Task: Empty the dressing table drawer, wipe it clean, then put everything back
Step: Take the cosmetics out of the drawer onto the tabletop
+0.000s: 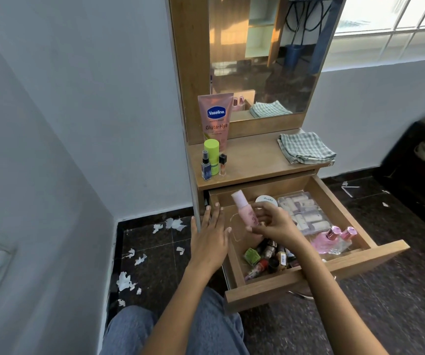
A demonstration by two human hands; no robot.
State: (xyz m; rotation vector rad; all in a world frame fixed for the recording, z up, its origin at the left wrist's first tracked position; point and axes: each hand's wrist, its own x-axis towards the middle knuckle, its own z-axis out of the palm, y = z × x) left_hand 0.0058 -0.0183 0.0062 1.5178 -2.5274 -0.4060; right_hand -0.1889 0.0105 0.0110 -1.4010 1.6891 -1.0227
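Pink bottle (246,213) pinched in right hand (272,225), left hand (210,233) spread flat; emptying approx. half done, drawer (316,275) prob. unwiped.

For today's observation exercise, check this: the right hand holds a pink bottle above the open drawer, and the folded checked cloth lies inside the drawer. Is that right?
Not quite. The head view shows the checked cloth lying on the tabletop, not in the drawer. The right hand does hold the pink bottle above the open drawer.
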